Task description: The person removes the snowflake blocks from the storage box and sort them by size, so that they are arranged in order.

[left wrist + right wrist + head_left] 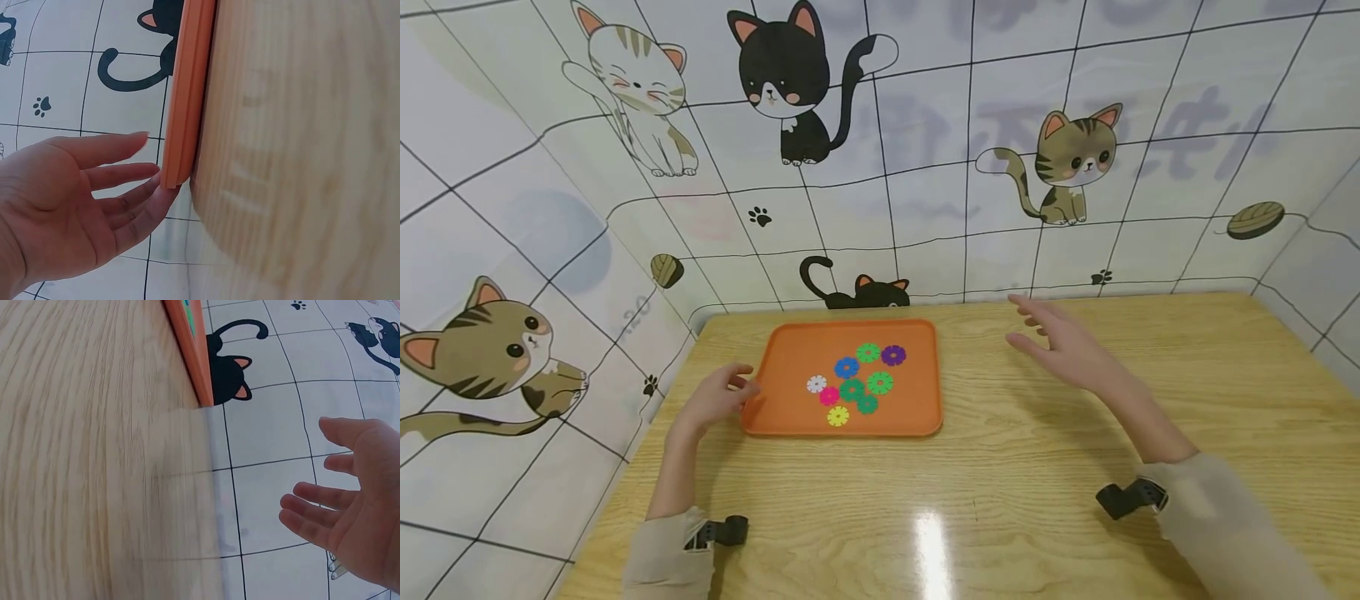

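An orange tray (790,350) lies on the wooden table, holding a cluster of small flower-shaped plastic discs. Among them are a purple disc (893,355), a blue disc (847,367), a white disc (817,384), a pink disc (829,396), a yellow disc (838,416) and several green ones (880,382). At the tray's left edge is my left hand (718,400), fingertips right at the rim and thumb apart from it in the left wrist view. My right hand (1063,346) hovers to the right of the tray, fingers spread and holding nothing.
The light wooden table (1000,500) runs back to a wall (925,192) covered with cartoon cats and a grid pattern. Dark wrist cameras (1123,500) sit on both sleeves. Another patterned wall rises close on the left.
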Tool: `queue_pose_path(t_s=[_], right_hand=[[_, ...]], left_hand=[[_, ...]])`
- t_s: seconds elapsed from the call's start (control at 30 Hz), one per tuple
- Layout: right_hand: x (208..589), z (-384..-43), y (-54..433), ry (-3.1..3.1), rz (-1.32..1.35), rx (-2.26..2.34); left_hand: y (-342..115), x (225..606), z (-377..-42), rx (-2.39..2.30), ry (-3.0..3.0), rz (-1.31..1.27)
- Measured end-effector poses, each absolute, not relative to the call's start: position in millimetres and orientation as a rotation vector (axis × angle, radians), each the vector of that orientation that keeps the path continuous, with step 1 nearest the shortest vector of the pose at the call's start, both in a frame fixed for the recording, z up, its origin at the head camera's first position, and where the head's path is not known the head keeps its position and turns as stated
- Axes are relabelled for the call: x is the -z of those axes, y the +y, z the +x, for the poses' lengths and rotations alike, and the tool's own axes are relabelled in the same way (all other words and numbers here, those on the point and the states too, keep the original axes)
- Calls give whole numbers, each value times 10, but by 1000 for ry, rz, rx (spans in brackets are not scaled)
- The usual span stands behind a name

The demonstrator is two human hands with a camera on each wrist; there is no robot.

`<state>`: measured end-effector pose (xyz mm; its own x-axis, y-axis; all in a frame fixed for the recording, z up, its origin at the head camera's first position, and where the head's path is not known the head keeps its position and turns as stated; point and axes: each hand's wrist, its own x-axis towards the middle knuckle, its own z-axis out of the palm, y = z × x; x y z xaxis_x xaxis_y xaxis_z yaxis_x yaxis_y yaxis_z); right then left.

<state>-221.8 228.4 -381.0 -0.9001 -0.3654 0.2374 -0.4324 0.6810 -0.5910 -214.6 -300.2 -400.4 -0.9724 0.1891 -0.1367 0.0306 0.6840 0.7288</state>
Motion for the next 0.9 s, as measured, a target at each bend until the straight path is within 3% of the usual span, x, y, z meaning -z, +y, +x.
queue_pose_path(t_s=[0.9], right_hand=[[4042,-2433,1476,-2704,823,-1416]], left_hand=[[-3175,4089,-2161,-1304,2499,287]])
